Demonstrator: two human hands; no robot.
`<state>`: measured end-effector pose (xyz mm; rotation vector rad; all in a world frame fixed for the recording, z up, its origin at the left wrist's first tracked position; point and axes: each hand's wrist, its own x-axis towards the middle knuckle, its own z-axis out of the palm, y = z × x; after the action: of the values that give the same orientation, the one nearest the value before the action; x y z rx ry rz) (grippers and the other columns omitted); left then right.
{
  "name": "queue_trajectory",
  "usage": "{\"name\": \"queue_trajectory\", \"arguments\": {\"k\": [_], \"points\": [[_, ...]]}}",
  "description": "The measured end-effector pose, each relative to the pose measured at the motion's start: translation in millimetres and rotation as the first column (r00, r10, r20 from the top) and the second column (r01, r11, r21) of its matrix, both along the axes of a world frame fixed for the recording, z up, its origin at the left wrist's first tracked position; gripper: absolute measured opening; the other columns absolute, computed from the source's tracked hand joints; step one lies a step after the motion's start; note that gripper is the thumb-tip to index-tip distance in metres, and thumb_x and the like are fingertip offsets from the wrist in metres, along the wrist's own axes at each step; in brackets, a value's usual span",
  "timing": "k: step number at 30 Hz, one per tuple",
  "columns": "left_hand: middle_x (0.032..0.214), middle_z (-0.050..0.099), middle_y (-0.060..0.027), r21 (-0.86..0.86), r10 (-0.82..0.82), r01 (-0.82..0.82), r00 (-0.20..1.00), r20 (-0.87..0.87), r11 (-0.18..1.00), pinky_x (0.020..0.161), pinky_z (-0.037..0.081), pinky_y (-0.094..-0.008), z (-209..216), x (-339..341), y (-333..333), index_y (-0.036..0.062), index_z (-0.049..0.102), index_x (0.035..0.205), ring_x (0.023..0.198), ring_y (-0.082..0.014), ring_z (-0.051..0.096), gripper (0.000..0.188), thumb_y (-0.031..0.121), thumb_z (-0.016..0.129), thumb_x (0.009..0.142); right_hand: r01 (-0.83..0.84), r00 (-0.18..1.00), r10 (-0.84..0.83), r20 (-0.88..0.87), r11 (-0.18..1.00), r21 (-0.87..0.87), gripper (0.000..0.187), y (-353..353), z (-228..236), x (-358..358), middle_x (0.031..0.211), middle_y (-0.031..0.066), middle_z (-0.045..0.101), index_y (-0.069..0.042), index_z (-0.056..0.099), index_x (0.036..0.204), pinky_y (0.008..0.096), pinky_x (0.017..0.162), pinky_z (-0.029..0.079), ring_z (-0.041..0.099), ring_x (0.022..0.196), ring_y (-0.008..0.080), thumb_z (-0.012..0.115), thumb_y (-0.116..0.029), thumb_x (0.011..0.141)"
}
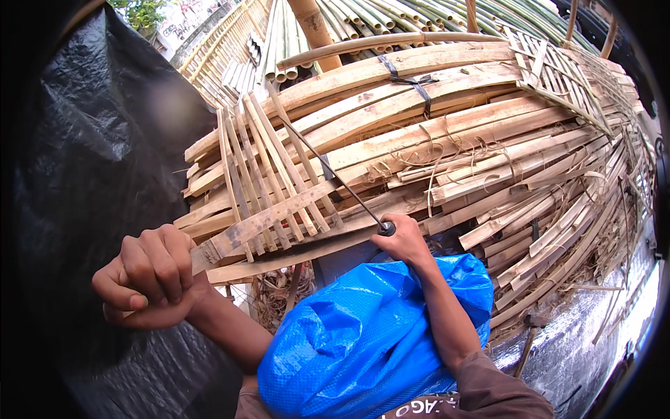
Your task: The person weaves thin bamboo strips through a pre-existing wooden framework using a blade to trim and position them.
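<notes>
My left hand (pixel 150 276) is closed in a fist at the near end of a flat bamboo strip (pixel 269 218). The strip slants up to the right across a row of narrow bamboo slats (pixel 255 164). My right hand (pixel 403 241) is wrapped round the black handle of a long, thin dark tool (pixel 328 167). Its shaft points up and left over the slats; from this angle I cannot tell whether it is a blade or a rod. Blue plastic sheeting (pixel 349 335) covers my lap, below both hands.
A big stack of split bamboo (pixel 453 133), bound with black ties (pixel 422 87), fills the middle and right. A second bamboo lattice (pixel 558 77) lies on it. Green bamboo poles (pixel 363 17) are behind. Black sheeting (pixel 112 140) hangs at left. Loose shavings (pixel 481 150) curl over the stack.
</notes>
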<state>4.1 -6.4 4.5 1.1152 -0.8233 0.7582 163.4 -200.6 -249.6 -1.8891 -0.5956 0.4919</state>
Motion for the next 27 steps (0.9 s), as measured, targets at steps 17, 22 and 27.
{"name": "queue_trajectory", "arguments": {"k": [17,22,27], "points": [[0.039,0.033,0.004,0.026,-0.13,0.131,0.991,-0.028,0.991,0.029,0.024,-0.0138,5.5,10.1,-3.4,0.0104,0.045,0.053,0.028,-0.0009,0.03,0.028,0.011,0.051,0.08,0.14,0.968,-0.167,-0.187,0.979,-0.151,0.04,-2.4,-64.4,24.4,0.071,0.0175,0.068,0.007,0.068,0.09,0.0356,0.062,0.052,0.066,0.065,0.0217,0.07,-0.028,0.07],[0.04,0.036,0.0018,0.06,-0.126,0.129,0.991,-0.043,0.99,0.03,0.025,-0.0165,8.6,10.3,-7.7,0.0066,0.051,0.057,0.028,-0.0032,0.027,0.027,0.017,0.049,0.082,0.155,0.986,-0.156,0.058,0.988,0.027,0.038,-7.7,-56.7,1.0,0.067,0.0161,0.067,0.007,0.067,0.089,0.0333,0.062,0.051,0.064,0.063,0.0185,0.071,-0.026,0.071],[0.041,0.033,0.0028,0.003,0.009,-0.009,0.999,-0.039,1.0,0.029,0.025,-0.0157,3.4,5.7,-3.1,0.0077,0.05,0.061,0.029,-0.002,0.028,0.03,0.022,0.045,0.088,0.121,0.936,-0.163,-0.313,0.981,-0.15,0.038,-9.4,-50.0,9.2,0.066,0.0146,0.066,0.007,0.068,0.088,0.0345,0.06,0.05,0.063,0.062,0.0194,0.07,-0.027,0.072]]}}
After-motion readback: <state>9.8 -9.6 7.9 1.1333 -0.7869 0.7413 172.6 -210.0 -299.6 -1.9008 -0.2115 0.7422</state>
